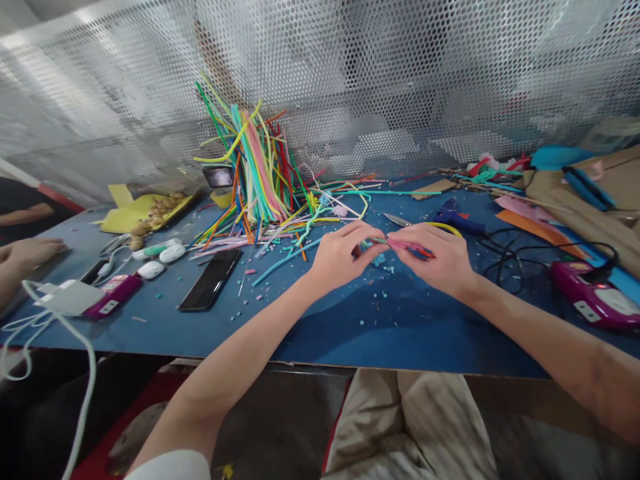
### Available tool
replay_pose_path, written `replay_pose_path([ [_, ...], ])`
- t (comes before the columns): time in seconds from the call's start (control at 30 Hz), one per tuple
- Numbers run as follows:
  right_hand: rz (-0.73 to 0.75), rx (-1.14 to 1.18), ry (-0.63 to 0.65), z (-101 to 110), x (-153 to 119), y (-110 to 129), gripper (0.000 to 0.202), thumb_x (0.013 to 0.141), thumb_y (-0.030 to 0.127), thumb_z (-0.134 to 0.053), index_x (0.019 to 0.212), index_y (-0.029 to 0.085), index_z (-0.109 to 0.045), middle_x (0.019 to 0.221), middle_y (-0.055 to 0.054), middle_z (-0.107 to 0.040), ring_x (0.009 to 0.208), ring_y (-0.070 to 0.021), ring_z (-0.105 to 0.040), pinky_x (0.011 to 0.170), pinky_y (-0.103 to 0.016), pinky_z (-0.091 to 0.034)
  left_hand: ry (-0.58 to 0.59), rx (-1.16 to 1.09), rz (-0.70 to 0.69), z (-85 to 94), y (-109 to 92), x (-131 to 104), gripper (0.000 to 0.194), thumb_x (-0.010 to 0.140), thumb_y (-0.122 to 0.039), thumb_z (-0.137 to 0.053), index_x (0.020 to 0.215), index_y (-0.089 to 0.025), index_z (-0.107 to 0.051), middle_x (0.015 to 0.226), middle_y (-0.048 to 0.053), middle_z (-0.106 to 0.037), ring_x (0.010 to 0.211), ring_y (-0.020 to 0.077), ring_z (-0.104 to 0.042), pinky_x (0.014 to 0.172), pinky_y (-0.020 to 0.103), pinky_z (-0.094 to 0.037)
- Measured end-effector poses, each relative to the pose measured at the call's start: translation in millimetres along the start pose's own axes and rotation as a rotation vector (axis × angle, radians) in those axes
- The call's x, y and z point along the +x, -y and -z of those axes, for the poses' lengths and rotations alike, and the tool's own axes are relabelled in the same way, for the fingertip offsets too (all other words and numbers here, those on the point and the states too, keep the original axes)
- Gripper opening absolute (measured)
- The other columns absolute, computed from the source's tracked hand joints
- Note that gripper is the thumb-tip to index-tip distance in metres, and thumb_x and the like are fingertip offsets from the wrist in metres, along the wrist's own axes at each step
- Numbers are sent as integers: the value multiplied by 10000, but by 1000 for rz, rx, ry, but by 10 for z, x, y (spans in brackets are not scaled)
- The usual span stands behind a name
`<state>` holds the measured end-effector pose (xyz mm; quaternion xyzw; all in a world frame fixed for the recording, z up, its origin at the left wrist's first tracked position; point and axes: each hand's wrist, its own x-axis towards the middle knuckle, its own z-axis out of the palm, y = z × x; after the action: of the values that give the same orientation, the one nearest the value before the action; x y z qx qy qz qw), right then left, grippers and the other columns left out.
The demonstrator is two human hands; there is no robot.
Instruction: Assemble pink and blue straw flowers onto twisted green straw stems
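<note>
Above the blue table [320, 340], my left hand [337, 257] pinches the end of a thin greenish pipe cleaner [377, 240]. My right hand [440, 260] is closed on a pink-red pipe cleaner [406, 246], its fingertips almost meeting those of the left. Whether the two pieces are joined cannot be made out. Just behind my right hand lie scissors [397, 219] with pointed blades, and a yellow pipe cleaner [445, 228] curves beside it. Small turquoise fluff clippings [384, 261] are scattered below my fingers.
A big bundle of coloured pipe cleaners [263, 170] stands at the back. On the left are a black phone [211, 280], chargers with white cables [70, 298] and another person's hand [35, 252]. A blue-handled tool [457, 219], black cord and purple power strip [597, 293] lie right.
</note>
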<state>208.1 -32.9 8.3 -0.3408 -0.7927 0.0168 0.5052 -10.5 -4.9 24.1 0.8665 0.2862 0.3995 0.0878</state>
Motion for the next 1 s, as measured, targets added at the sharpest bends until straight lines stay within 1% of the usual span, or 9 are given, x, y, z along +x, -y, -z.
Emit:
replay_pose_path([
  [0.2, -29, -27, 14, 7, 2, 37, 154, 919, 257, -634, 1039, 291, -724, 1042, -30, -780, 928, -226, -731, 912, -421, -591, 3, 110, -66, -7, 14, -12, 173, 942, -326, -633, 1061, -232, -716, 1009, 37, -745, 589, 79, -594, 596, 219, -430],
  [0.43, -131, -31, 34, 9, 30, 89, 146, 929, 318, -623, 1009, 253, -726, 956, -50, -781, 807, -221, -724, 789, -387, -589, -56, 357, -255, 12, 79, -16, 195, 944, -283, -641, 1116, -258, -729, 1037, 20, -779, 834, 129, -732, 577, 219, -410],
  [0.57, -194, 6, 19, 5, 48, 125, 177, 920, 350, -632, 997, 225, -729, 898, -49, -773, 750, -193, -708, 716, -339, -574, -94, 345, -297, 8, 83, -4, 174, 937, -281, -657, 1089, -243, -734, 1039, 12, -781, 877, 139, -740, 719, 232, -503],
  [0.67, -228, 75, 7, 18, 42, 109, 250, 908, 422, -644, 1018, 213, -727, 877, -48, -755, 727, -179, -690, 704, -325, -554, -87, 288, -275, 14, 39, 18, 149, 945, -270, -646, 1047, -215, -740, 1021, 25, -779, 899, 146, -729, 824, 262, -537],
  [0.73, -264, 256, 29, 31, 36, 68, 401, 936, 543, -562, 1114, 210, -698, 854, -55, -735, 689, -178, -667, 669, -335, -546, -85, 220, -248, 30, -3, 38, 138, 950, -259, -638, 1021, -196, -738, 995, 37, -775, 893, 142, -719, 836, 266, -545],
  [0.8, -325, 523, 25, 38, 40, 16, 593, 959, 684, -374, 1205, 218, -646, 791, -54, -706, 622, -183, -635, 602, -348, -532, -140, 122, -197, 53, -39, 60, 123, 941, -264, -654, 981, -181, -735, 941, 42, -768, 858, 130, -704, 813, 257, -547],
  [0.87, -398, 681, -17, 36, 60, -24, 677, 954, 740, -255, 1188, 236, -642, 738, -48, -683, 585, -185, -614, 572, -355, -518, -223, -49, -100, 74, -64, 83, 128, 930, -291, -670, 953, -177, -724, 856, 30, -746, 723, 98, -661, 706, 229, -535],
  [0.93, -454, 657, -41, 31, 90, -37, 607, 965, 707, -316, 1091, 242, -685, 731, -46, -676, 605, -182, -610, 592, -350, -514, -288, -338, 18, 88, -77, 104, 160, 935, -341, -661, 973, -189, -695, 810, 10, -712, 589, 63, -578, 580, 204, -490],
  [1.0, -491, 563, -22, 28, 119, -32, 522, 977, 651, -392, 982, 246, -721, 766, -53, -686, 677, -184, -626, 653, -346, -523, -305, -682, 121, 97, -82, 120, 195, 937, -395, -653, 979, -204, -649, 827, 0, -679, 549, 45, -529, 533, 194, -461],
])
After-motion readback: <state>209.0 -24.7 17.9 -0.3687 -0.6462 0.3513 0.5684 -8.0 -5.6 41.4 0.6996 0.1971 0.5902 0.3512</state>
